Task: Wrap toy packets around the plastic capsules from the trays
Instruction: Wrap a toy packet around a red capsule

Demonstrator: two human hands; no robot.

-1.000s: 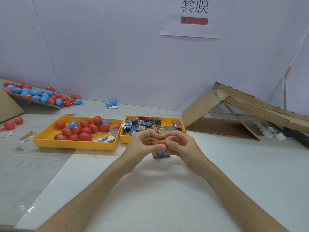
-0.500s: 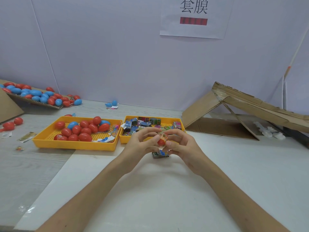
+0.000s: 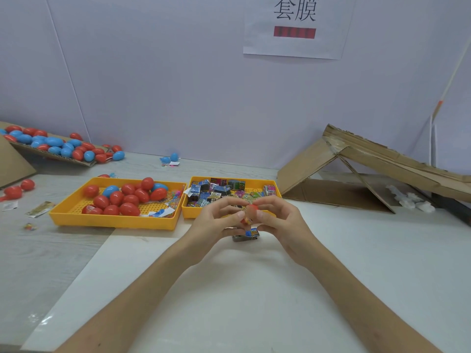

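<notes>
Just in front of the packet tray (image 3: 190,212), the left hand (image 3: 216,222) and the right hand (image 3: 280,220) pinched one red capsule (image 3: 252,208) between curled fingers, with a printed packet (image 3: 244,210) against it. A second packet (image 3: 251,234) lay on the desk (image 3: 254,289) beneath them.

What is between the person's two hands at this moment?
The head view shows a red capsule with a toy packet partly around it between the left hand and the right hand; both pinch it.

Bright, even, soft-shadowed light; slight blur at the hands (image 3: 251,220); wide-angle edge bending.
</notes>
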